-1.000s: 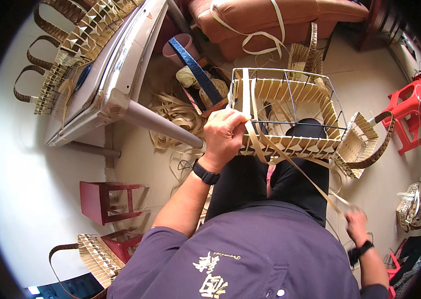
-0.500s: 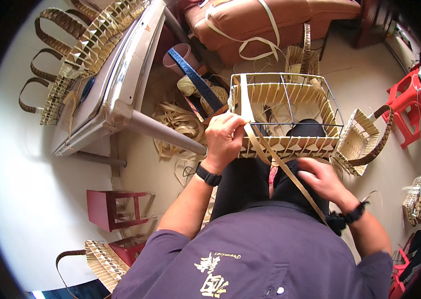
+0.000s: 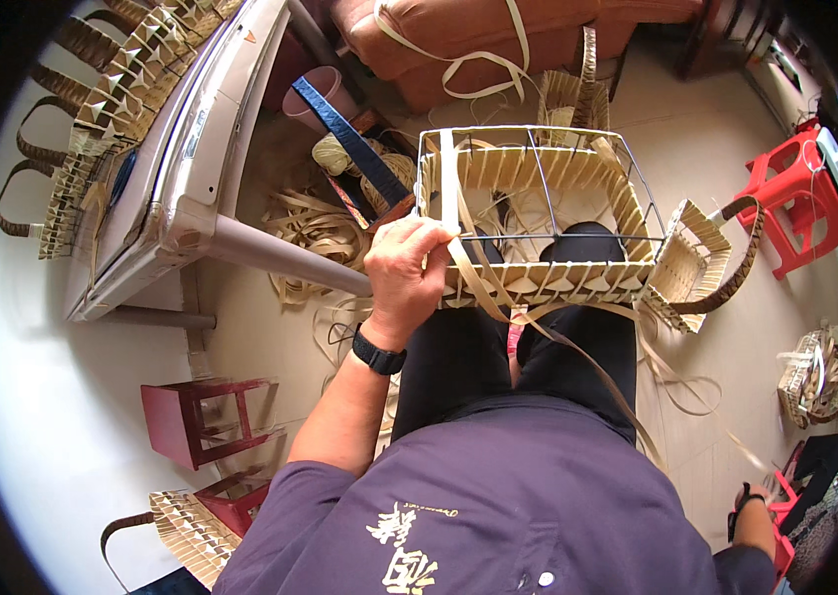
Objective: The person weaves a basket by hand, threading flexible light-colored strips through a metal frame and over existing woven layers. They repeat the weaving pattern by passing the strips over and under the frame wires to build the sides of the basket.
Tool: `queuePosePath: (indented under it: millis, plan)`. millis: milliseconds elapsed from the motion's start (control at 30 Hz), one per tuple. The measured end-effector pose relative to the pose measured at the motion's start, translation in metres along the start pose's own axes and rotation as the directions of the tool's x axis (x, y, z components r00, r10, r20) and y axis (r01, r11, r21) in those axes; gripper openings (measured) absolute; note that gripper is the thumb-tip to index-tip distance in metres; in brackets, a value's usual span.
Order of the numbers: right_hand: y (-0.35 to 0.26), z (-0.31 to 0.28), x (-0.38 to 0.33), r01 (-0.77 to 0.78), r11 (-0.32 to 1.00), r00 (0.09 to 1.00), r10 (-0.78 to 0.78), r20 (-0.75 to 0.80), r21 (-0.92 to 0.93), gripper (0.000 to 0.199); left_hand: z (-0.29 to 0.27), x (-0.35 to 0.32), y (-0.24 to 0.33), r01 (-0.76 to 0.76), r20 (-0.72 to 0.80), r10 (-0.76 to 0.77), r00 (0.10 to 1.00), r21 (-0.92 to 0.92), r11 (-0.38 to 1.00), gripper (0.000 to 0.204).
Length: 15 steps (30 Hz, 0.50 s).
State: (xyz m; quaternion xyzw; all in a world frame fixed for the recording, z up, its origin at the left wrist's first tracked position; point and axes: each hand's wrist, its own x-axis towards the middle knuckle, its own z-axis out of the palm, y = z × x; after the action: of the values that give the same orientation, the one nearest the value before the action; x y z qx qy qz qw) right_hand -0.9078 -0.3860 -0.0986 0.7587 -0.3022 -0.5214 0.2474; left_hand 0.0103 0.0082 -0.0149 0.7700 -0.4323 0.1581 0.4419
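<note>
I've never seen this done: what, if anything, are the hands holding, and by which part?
The left hand pinches a strip where it meets the frame, near its near left corner. Whether the right hand holds anything cannot be told.

Glare whitens the wall while edges bend.

Worn on my head, the fisheye camera looks steeply down past my dark purple shirt, near and large at bottom center. My left hand and the wire-framed basket lie farther out, around mid-frame, and the reddish-brown sofa beyond, along the top edge.
</note>
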Motion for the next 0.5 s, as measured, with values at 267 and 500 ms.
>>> queuePosePath:
  millis: [267,500]
  plan:
    - [-0.147,-0.549,0.036,0.758,-0.15,0.618,-0.147,-0.773,0.635,0.028,0.0,0.006,0.017,-0.032,0.036,0.031,0.999,0.026,0.999,0.011]
    - [-0.213,-0.689,-0.006,0.38,-0.697,0.337,-0.507,-0.793,0.607,0.027,-0.004,0.01,0.015,-0.044,0.062,0.042,0.997,0.036,0.998,0.009]
